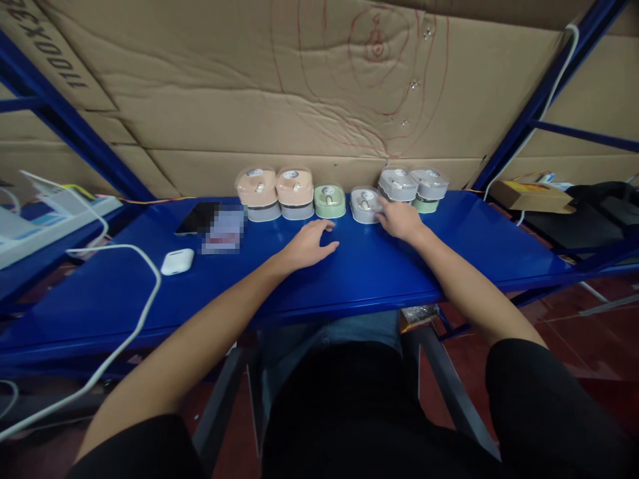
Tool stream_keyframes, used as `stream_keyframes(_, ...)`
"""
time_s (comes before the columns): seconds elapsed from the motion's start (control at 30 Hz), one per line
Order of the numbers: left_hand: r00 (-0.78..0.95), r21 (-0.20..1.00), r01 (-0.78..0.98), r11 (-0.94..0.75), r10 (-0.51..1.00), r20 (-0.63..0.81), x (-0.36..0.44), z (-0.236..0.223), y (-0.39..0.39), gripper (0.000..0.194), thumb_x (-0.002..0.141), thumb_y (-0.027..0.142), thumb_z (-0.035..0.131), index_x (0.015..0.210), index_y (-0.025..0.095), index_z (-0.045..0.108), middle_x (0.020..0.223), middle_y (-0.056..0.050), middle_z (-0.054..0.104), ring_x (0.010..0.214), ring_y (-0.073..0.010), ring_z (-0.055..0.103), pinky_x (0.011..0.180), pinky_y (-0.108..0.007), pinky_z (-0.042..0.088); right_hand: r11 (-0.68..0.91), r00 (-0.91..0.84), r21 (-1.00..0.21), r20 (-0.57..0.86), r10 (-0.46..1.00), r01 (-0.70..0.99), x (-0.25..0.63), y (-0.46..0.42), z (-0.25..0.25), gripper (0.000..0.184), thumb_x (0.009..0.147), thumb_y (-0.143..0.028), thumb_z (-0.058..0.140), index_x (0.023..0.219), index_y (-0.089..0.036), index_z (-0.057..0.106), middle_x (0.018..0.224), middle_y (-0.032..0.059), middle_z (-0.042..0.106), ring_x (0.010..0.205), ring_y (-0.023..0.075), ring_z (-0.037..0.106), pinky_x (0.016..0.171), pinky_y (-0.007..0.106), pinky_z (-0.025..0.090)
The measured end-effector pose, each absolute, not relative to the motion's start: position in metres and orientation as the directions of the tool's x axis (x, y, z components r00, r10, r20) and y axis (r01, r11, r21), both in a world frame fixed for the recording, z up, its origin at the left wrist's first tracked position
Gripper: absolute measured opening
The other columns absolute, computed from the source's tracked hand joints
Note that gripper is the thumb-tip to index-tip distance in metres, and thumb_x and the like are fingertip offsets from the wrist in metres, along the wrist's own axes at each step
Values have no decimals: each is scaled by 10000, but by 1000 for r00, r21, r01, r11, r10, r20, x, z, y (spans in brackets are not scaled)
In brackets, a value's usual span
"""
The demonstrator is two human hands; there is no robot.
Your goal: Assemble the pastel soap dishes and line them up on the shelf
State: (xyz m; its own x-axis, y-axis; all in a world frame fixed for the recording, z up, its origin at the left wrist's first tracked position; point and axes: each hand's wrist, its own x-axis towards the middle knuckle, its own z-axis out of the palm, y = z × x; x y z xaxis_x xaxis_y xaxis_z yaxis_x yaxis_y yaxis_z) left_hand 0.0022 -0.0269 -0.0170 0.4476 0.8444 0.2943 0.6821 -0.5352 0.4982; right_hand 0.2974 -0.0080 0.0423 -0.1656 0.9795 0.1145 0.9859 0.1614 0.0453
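Observation:
A small grey rounded box with a clear lid [365, 205] sits on the blue table, a round label and a little metallic piece on its top. My right hand [401, 219] has its fingers closed at the right side of this box. My left hand [308, 246] is low over the table with thumb and fingers apart, holding nothing. Just beyond it stands a single green box [329, 202]. Two stacks, each a peach box [256, 188] over a grey one, stand to the left. Behind my right hand are a grey stack [398, 184] and a grey box on a green one [426, 203].
A dark phone-like slab [198, 219] and a white earphone case [178, 261] lie on the left of the table [349, 286]. A white cable [144, 313] crosses the left edge. Cardboard [200, 100] walls the back; a small carton [530, 197] stands at right.

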Motion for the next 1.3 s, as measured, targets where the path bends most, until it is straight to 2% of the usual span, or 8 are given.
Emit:
stream_keyframes(0.27, 448, 505, 679, -533, 846, 291, 2, -18, -26, 502, 1019, 426, 778, 1459, 189, 728, 1551, -203, 787, 1432, -401, 770, 1260, -602, 609, 121, -120, 10, 251, 960, 993, 284, 0, 31, 495, 1180, -347, 485, 1586, -139, 675, 1401, 291, 853, 1278, 517, 812, 1016, 609, 620)
stream_keyframes(0.47, 448, 489, 701, -519, 854, 263, 4, -14, -28, 505, 1035, 400, 764, 1480, 167, 717, 1581, -216, 766, 1440, -405, 769, 1270, -592, 606, 112, -127, 77, 240, 962, 991, 273, 7, 24, 429, 1190, -280, 473, 1429, -134, 798, 1334, 259, 876, 1234, 450, 836, 934, 477, 600)
stream_keyframes(0.6, 455, 469, 709, -526, 850, 266, 5, -15, -27, 491, 1034, 374, 764, 1472, 157, 717, 1567, -220, 770, 1434, -399, 769, 1276, -588, 599, 211, -221, 65, 303, 927, 975, 268, 3, 19, 476, 1198, -333, 435, 1419, -108, 792, 1368, 260, 858, 1230, 444, 823, 975, 507, 619)
stream_keyframes(0.77, 465, 451, 693, -562, 827, 316, 5, -19, -25, 415, 1016, 355, 764, 1391, 179, 742, 1492, -196, 802, 1388, -393, 781, 1247, -590, 619, 598, -573, 74, 399, 716, 798, 243, 15, 2, 660, 1156, -456, 513, 1680, -67, 616, 1857, 280, 531, 1696, 461, 517, 1364, 620, 458)
stream_keyframes(0.9, 429, 459, 691, -559, 828, 362, 5, -19, -24, 280, 994, 326, 771, 1240, 192, 769, 1349, -180, 839, 1279, -386, 810, 1185, -594, 651, 672, -629, -2, 352, 693, 740, 224, 38, -10, 825, 1122, -492, 539, 1821, -66, 431, 1967, 255, 356, 1835, 441, 310, 1458, 673, 308)
stream_keyframes(1.1, 330, 491, 657, -573, 803, 496, 5, -15, -24, 150, 1011, 281, 748, 1146, 216, 754, 1220, -131, 854, 1158, -322, 817, 1119, -539, 672, 605, -495, -74, 499, 711, 793, 228, 19, 7, 616, 1098, -499, 552, 1518, -74, 702, 1518, 293, 756, 1481, 468, 650, 1326, 650, 457)
stream_keyframes(1.2, 285, 485, 643, -592, 774, 566, 4, -13, -26, 142, 1015, 270, 745, 1150, 230, 733, 1191, -106, 843, 1141, -303, 804, 1080, -512, 682, 498, -372, -140, 503, 780, 856, 228, -3, 18, 651, 1077, -610, 612, 1456, -92, 719, 1473, 295, 736, 1428, 485, 671, 1253, 633, 526)
stream_keyframes(1.3, 275, 486, 632, -604, 761, 588, 4, -13, -26, 229, 1021, 305, 751, 1233, 230, 706, 1255, -116, 826, 1179, -306, 797, 1064, -507, 688, 401, -311, -210, 359, 880, 892, 228, -15, 24, 745, 1024, -665, 687, 1502, -94, 686, 1546, 317, 689, 1382, 512, 717, 1158, 645, 601)
